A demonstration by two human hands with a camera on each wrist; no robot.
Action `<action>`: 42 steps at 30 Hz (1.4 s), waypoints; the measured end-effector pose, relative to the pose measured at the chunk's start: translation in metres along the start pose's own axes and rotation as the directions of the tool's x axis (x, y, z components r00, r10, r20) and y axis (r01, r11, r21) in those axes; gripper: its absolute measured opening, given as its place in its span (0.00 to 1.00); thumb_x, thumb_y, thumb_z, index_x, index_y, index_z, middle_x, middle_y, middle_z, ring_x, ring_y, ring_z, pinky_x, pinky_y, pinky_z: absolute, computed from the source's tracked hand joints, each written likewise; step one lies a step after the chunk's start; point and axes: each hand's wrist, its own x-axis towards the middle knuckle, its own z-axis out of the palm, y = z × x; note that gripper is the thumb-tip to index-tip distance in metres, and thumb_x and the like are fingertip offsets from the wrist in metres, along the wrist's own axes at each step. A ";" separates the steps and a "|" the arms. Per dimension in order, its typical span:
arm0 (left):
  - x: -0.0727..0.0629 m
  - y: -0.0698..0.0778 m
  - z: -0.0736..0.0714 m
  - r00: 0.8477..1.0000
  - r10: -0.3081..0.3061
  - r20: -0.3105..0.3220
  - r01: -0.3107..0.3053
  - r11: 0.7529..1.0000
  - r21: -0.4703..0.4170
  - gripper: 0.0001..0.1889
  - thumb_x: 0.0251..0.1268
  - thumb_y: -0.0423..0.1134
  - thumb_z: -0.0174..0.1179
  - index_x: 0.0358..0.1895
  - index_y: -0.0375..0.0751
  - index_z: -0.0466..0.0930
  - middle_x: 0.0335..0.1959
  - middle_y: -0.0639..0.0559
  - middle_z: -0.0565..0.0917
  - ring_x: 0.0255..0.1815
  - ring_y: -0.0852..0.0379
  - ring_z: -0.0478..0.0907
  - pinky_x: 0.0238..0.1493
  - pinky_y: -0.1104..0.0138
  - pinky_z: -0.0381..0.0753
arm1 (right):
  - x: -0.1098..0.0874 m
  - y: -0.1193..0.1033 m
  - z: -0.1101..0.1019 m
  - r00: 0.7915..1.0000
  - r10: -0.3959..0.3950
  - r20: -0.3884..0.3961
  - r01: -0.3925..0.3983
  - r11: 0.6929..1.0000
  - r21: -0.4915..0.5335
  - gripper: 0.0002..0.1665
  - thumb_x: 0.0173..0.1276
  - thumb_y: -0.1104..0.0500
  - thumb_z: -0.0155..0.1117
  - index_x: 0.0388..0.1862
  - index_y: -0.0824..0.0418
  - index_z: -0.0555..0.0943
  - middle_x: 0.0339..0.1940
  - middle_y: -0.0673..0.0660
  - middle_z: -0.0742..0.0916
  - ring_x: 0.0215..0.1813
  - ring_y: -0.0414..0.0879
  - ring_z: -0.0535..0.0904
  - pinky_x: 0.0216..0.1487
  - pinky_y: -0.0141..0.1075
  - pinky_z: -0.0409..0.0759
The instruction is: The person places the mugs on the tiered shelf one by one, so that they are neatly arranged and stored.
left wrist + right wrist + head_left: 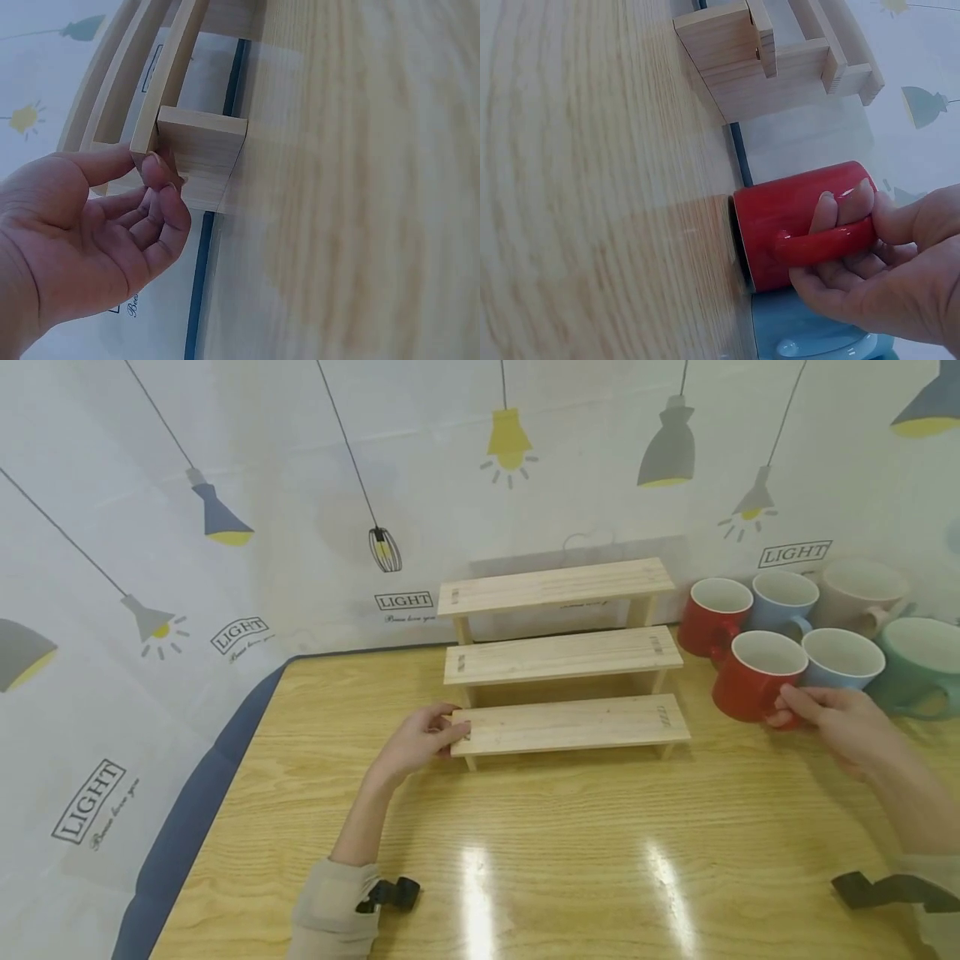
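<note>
A three-tier wooden shelf stands on the table. At the left end of its lowest board, my left hand pinches the edge between thumb and fingers; the left wrist view shows the same hand at the board's corner. On the right, my right hand grips the handle of the front red mug. Two fingers pass through that handle in the right wrist view, where the mug is upright beside a blue mug. Whether its base touches the table I cannot tell.
Behind the gripped mug are another red mug, a blue mug and a pink mug. A second blue mug and a green mug stand to its right. A lamp-print curtain hangs behind the wooden table.
</note>
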 end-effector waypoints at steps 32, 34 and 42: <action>0.002 -0.004 0.000 0.998 -0.066 0.005 0.067 0.995 -0.068 0.32 0.76 0.42 0.60 0.75 0.31 0.61 0.37 0.44 0.79 0.27 0.56 0.76 0.37 0.61 0.78 | -0.014 -0.058 0.008 0.939 -0.232 -0.253 0.184 0.962 -0.202 0.22 0.83 0.49 0.38 0.37 0.64 0.71 0.31 0.46 0.72 0.36 0.38 0.66 0.36 0.24 0.63; 0.002 -0.004 0.000 0.998 -0.068 0.004 0.068 0.995 -0.071 0.32 0.76 0.42 0.60 0.74 0.31 0.61 0.37 0.45 0.79 0.26 0.56 0.75 0.36 0.61 0.78 | -0.012 -0.063 0.009 0.935 -0.269 -0.231 0.250 0.962 -0.109 0.23 0.82 0.49 0.39 0.35 0.66 0.70 0.33 0.48 0.71 0.37 0.39 0.65 0.37 0.24 0.63; 0.001 -0.003 0.000 0.999 -0.052 0.007 0.053 0.996 -0.069 0.32 0.76 0.43 0.60 0.74 0.30 0.61 0.36 0.45 0.79 0.26 0.56 0.74 0.37 0.61 0.77 | 0.004 -0.086 0.019 0.894 -0.431 -0.122 0.445 0.823 0.354 0.18 0.82 0.57 0.43 0.33 0.69 0.66 0.32 0.56 0.67 0.37 0.45 0.62 0.40 0.29 0.62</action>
